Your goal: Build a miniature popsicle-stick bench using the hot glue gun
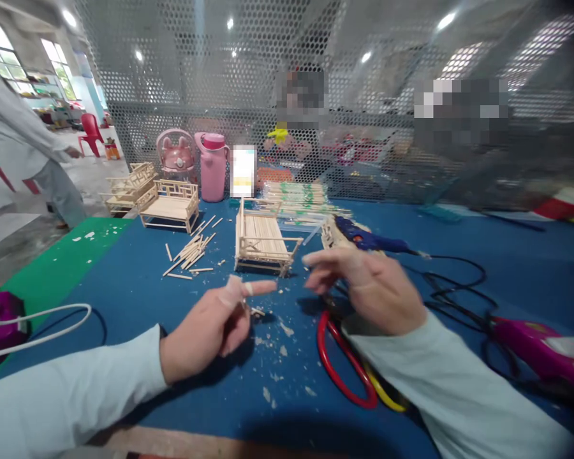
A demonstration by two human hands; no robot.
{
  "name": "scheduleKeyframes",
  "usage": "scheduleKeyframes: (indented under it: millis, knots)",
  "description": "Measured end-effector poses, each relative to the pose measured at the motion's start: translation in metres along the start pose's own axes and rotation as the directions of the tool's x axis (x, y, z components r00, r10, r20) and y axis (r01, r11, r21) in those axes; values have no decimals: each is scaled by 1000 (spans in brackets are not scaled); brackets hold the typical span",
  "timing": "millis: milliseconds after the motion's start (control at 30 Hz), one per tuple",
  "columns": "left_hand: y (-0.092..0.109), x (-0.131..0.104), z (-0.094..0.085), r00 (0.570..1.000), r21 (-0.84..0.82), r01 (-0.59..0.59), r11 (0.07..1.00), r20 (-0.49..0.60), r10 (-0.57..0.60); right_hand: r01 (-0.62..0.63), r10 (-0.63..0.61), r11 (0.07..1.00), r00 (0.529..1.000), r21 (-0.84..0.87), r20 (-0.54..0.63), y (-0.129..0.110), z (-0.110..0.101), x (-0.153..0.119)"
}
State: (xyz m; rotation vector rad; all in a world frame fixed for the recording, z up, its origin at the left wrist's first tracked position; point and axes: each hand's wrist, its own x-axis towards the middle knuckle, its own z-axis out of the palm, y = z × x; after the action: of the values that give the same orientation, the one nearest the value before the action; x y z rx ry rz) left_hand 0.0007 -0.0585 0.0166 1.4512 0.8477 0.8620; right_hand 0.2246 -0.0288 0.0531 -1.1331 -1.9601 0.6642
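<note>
My left hand (210,328) hovers over the blue table, its index finger stretched out to the right and the other fingers loosely curled. White tape wraps its thumb or finger area. Opposite it, my right hand (370,284) has its index finger extended left; a wrapping shows there too. Neither hand visibly holds anything. Just beyond them stands a small wooden stick bench (263,242) with slatted seat and rails. Red-handled scissors or cutters (323,344) lie beneath my right wrist, partly hidden. Behind that hand rests a blue glue gun (368,239).
Loose wooden sticks (191,255) lie left of the bench, near another finished-looking stick bench (169,204). Bagged sticks (296,197), a pink bottle (213,169) and a mesh screen (196,83) stand behind. Black cable (459,277) trails right. A person (23,127) stands at left.
</note>
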Motion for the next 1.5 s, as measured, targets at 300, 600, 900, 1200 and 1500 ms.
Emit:
scheduleKeyframes:
  millis: [300,600,900,1200,1500]
  knots:
    - [-12,35,-48,849,200,-30,979,-512,131,20,215,880,873,-474,437,-2,-7,6]
    - [-20,74,-35,773,210,-92,973,-601,203,220,-17,848,921,-482,389,3,34,8]
    - [-36,58,-32,855,307,-129,943,-448,263,224,13,881,869,-417,495,-2,45,9]
    - [-21,36,-41,910,701,-42,712,-267,317,173,42,843,922,-509,385,7,55,21]
    - [-29,45,-46,908,724,-41,688,-261,328,200,93,724,920,-660,380,6,70,35]
